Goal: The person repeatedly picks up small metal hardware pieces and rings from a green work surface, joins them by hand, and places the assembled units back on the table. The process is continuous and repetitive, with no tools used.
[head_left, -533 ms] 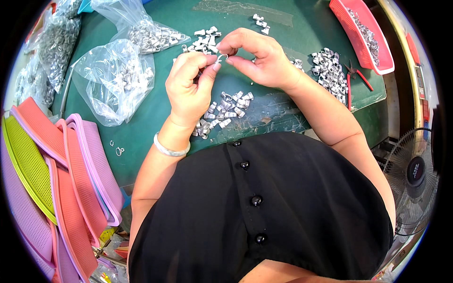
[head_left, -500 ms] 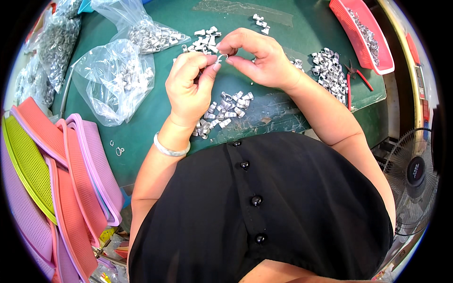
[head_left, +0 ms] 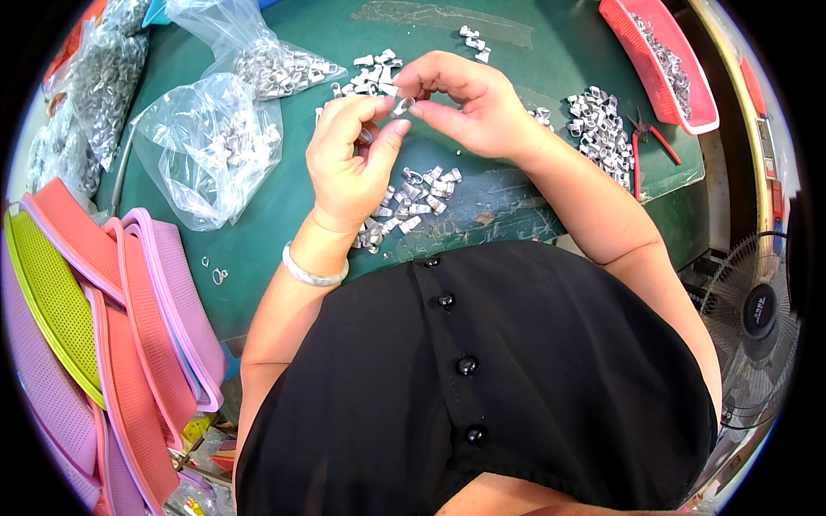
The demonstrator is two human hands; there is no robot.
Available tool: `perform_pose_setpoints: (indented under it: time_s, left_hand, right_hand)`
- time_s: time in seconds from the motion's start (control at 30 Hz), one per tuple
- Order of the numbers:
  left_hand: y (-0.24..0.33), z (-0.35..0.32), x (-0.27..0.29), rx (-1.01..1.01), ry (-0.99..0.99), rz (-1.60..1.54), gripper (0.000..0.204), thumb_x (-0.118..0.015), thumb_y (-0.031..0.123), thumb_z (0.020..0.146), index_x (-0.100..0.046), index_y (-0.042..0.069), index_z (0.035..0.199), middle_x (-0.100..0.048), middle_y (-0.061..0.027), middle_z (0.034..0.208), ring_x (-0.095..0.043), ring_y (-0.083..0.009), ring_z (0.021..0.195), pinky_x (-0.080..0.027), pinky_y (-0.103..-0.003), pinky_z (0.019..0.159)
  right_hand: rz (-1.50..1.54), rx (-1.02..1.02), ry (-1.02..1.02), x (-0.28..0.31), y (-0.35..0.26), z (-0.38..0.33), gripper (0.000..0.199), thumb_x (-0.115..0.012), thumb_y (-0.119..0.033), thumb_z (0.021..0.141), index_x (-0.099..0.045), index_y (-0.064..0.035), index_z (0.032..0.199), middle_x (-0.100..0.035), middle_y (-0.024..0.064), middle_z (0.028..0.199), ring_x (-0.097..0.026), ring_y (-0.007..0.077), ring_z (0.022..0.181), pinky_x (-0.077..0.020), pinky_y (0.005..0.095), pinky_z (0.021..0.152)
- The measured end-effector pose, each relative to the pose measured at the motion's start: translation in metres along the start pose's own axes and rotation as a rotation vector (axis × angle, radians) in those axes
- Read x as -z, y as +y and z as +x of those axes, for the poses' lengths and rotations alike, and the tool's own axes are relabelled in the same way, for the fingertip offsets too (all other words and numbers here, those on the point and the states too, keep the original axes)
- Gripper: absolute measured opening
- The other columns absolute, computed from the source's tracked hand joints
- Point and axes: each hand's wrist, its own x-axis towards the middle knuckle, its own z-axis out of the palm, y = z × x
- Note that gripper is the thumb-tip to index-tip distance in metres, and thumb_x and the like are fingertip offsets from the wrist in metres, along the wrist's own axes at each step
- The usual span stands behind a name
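Observation:
A small silver metal ring [head_left: 403,107] is held up over the green table between my two hands. My right hand [head_left: 473,103] pinches it at thumb and index tip. Close against its other side is my left hand [head_left: 353,155], fingers curled and thumb slightly off the index finger; a shiny bit of another metal piece shows inside the curl, its shape mostly hidden. Just beyond the fingers lies a pile of silver metal clips [head_left: 372,77]. Nearer my body, beside the left wrist, sits a second pile of clips [head_left: 417,198].
Clear bags of metal pieces [head_left: 211,146] lie at left, above stacked plastic baskets [head_left: 142,318]. To the right are a heap of clips [head_left: 600,133], red-handled pliers [head_left: 658,142] and a pink basket [head_left: 701,107] holding metal parts. A fan [head_left: 757,314] stands at far right.
The ring has turned between the fingertips. My left thumb and index finger have parted a little from it; my right hand is almost still.

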Motion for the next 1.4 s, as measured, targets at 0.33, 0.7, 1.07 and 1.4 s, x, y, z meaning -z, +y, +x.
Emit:
perform_pose_setpoints:
  time_s: [0.33,0.7,1.07,1.4]
  left_hand:
    - [-0.008,-0.003,-0.001,0.066,0.012,-0.064,0.018,-0.071,0.001,0.071,-0.062,0.002,0.087,-0.058,-0.004,0.085,-0.049,-0.0091,0.063,-0.041,-0.022,0.055]
    - [-0.009,-0.001,-0.001,0.095,0.009,-0.089,0.015,-0.068,-0.002,0.073,-0.062,0.002,0.087,-0.058,-0.0035,0.083,-0.05,-0.0096,0.065,-0.042,-0.022,0.057]
    - [-0.01,-0.002,-0.001,0.12,0.012,-0.114,0.015,-0.068,-0.001,0.073,-0.063,0.002,0.087,-0.058,-0.0031,0.083,-0.05,-0.0096,0.066,-0.042,-0.022,0.059]
    - [-0.01,-0.004,-0.002,0.219,0.024,-0.212,0.012,-0.068,0.001,0.076,-0.062,0.001,0.087,-0.058,-0.0014,0.083,-0.049,-0.0072,0.068,-0.04,-0.02,0.06]
  right_hand:
    - [0.057,-0.024,0.008,0.0,0.001,-0.001,0.027,-0.057,0.008,0.08,-0.055,0.0024,0.107,-0.058,0.0054,0.098,-0.055,0.0118,0.09,-0.0454,0.0262,0.08]
    - [-0.232,0.163,0.046,0.0,-0.011,0.004,0.023,-0.061,0.006,0.073,-0.058,0.0002,0.095,-0.059,0.008,0.087,-0.056,0.0157,0.074,-0.0467,0.0261,0.068]
    - [-0.273,0.161,0.043,0.0,-0.011,0.005,0.023,-0.062,0.006,0.073,-0.058,0.0006,0.096,-0.06,0.0079,0.087,-0.057,0.0156,0.074,-0.0472,0.0261,0.067]
    - [-0.249,0.139,0.045,0.0,-0.009,0.004,0.024,-0.062,0.003,0.075,-0.058,0.0005,0.099,-0.06,0.0071,0.087,-0.058,0.0146,0.074,-0.048,0.0254,0.067]
